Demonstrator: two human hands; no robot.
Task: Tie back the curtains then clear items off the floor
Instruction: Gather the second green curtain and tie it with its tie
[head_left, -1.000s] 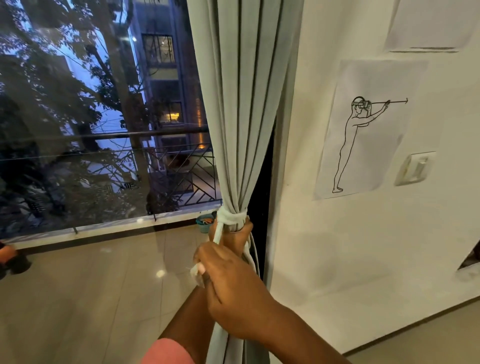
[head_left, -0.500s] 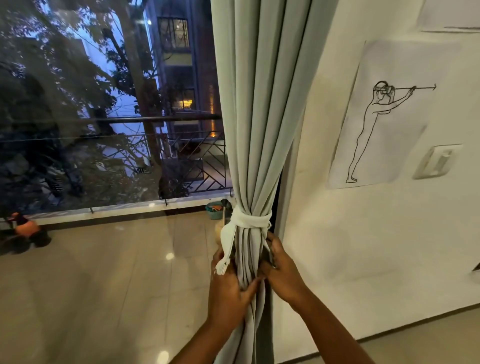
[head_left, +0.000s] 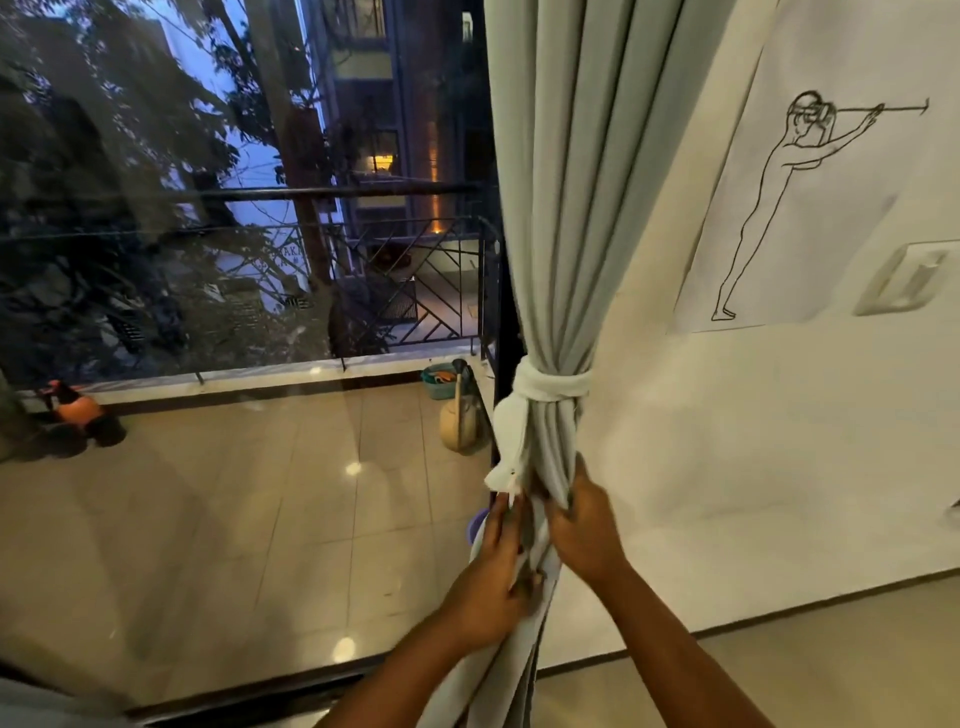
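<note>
Below the white tie (head_left: 551, 385), both my hands are on the gathered curtain (head_left: 566, 218). Left hand (head_left: 493, 582): fingers curled into the folds, gripping fabric just under the tie's hanging tail. Right hand (head_left: 584, 525): fingers pinched on the bunched folds, touching the left. Tie is knotted round the curtain, beside the wall (head_left: 727, 441). Versus half a second back: both hands sit lower below the knot and closer together; knot unchanged.

The tiled balcony floor (head_left: 208, 519) carries an orange toy (head_left: 78, 410), a teal basket (head_left: 439, 379) and a round tan jug (head_left: 460, 426)
</note>
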